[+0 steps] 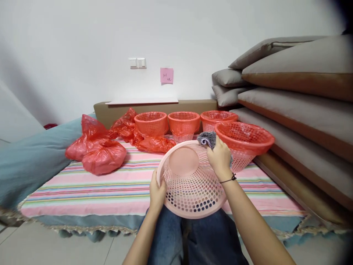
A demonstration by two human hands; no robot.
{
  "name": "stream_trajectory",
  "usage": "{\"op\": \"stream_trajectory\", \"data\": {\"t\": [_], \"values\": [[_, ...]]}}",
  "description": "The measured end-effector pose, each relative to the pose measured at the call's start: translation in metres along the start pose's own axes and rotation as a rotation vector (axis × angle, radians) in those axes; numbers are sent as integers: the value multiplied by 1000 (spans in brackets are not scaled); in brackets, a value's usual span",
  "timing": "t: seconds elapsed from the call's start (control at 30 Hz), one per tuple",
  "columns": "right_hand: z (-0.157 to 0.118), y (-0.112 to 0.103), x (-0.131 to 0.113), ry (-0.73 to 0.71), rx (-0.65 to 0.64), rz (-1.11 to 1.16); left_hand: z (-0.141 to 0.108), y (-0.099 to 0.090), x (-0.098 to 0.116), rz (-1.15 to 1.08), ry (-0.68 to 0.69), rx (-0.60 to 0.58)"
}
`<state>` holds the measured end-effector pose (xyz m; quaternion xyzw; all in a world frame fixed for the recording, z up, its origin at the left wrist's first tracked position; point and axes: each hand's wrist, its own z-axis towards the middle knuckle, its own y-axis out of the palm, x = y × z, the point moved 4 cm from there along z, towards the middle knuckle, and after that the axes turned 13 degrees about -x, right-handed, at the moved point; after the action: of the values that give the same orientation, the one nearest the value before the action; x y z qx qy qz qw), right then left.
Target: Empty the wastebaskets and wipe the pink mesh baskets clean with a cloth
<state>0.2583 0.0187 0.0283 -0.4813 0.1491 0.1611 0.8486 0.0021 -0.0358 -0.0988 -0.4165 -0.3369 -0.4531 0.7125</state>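
Note:
A pink plastic basket [187, 187] with a perforated wall is tilted over my lap, its open mouth toward me. My left hand [158, 191] grips its left rim, thumb on the inside. Bunched in my right hand [220, 156] is a grey cloth [207, 139], which lies against the upper right rim. Just behind that hand stands a basket lined with a red plastic bag [244, 138]. Part of the pink basket's right rim is hidden by my right hand and forearm.
Three more bag-lined baskets [183, 121] stand at the back. Red plastic bags [103, 156] lie at left on the striped cloth [110, 191]. Grey cushions [300, 81] are stacked at right, a blue armrest [52, 151] at left. A pink note [167, 76] is on the wall.

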Motion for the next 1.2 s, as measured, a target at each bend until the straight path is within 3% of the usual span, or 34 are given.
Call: {"op": "stream_trajectory", "data": {"t": [0.1, 0.3, 0.47, 0.67, 0.83, 0.93, 1.03, 1.2], "values": [[-6, 0, 14, 40, 14, 46, 4, -2, 4, 1, 20, -9], [-13, 18, 18, 43, -60, 225, 45, -36, 66, 264, 186, -282], [-12, 18, -6, -101, -13, 167, 62, -34, 90, 340, 209, -438], [-4, 8, -46, -231, -42, 1, 75, -18, 96, 413, 227, -496], [-3, 11, -76, -397, -74, -82, 80, -14, 101, 369, 275, -536], [-4, 13, -82, -445, -88, -87, 78, -15, 100, 361, 257, -514], [-3, 13, -76, -432, -86, -72, 71, -17, 93, 382, 204, -415], [4, 10, -45, -250, -50, -36, 46, -18, 66, 250, 133, -222]]}}
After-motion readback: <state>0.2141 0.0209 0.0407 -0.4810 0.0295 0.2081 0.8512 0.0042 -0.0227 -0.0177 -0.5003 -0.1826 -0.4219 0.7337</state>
